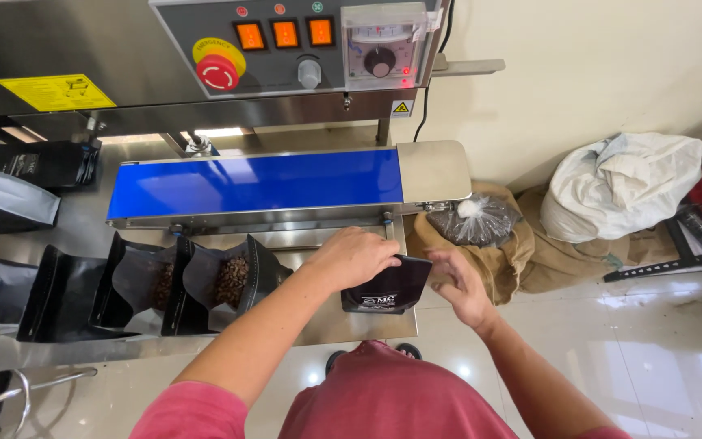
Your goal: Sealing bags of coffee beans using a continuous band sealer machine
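The left hand (357, 256) closes over the top edge of a small black pouch (387, 286), fingers curled down on it so the pouch hangs below the knuckles, just in front of the right end of the blue conveyor belt (255, 183). The right hand (461, 284) sits just to the right of the pouch, fingers loosely spread and half open, its fingertips close to the pouch's right edge (whether they actually touch it is hard to tell). The pouch rests against the steel shelf (351, 321) that runs below the belt. To the left of it on the same shelf, in front of the belt's middle, stand open black bags (225, 280) showing brown coffee beans inside. Above the belt is the control panel (294, 45) with a red stop button (218, 71). Right of the belt's end, on the floor, lie a burlap sack (530, 252) and a white sack (623, 183).
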